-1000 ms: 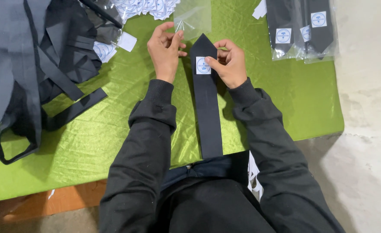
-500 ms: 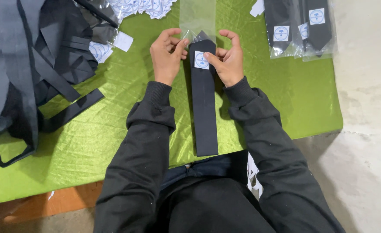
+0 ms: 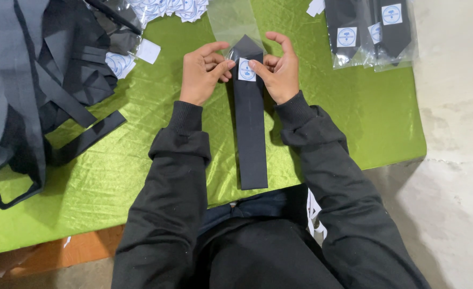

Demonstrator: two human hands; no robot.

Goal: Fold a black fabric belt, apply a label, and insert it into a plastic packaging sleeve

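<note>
- Two bare hands are at work over a green satin cloth (image 3: pixel 349 123) spread on the table; both arms wear black sleeves.
- Left hand (image 3: pixel 200 74): at the left edge of a folded black tie (image 3: pixel 250 123), near its pointed end; the thumb and forefinger pinch the edge of the tie just beside its label; the remaining fingers are curled loosely.
- Right hand (image 3: pixel 280 72): at the right edge of the same tie; the thumb presses on the tie beside the label; the forefinger arches above the point; the other fingers are bent inward.
- The tie lies flat and lengthwise on the cloth, point away from the person, square end at the near table edge; a small white label (image 3: pixel 246 69) with a round blue mark sits between the two thumbs.
- A clear plastic sleeve (image 3: pixel 235 20) lies just beyond the tie's point, its mouth meeting the tip; whether the tip is inside cannot be told.
- Far right: bagged ties (image 3: pixel 373 32), each with a white label, lie side by side at the cloth's far edge.
- Left: a heap of loose dark ties (image 3: pixel 27 91) and straps covers the cloth's left side; several straps trail toward the near edge.
- Top centre: a pile of loose white labels (image 3: pixel 167 7); a few more (image 3: pixel 123 63) rest against the dark heap.
</note>
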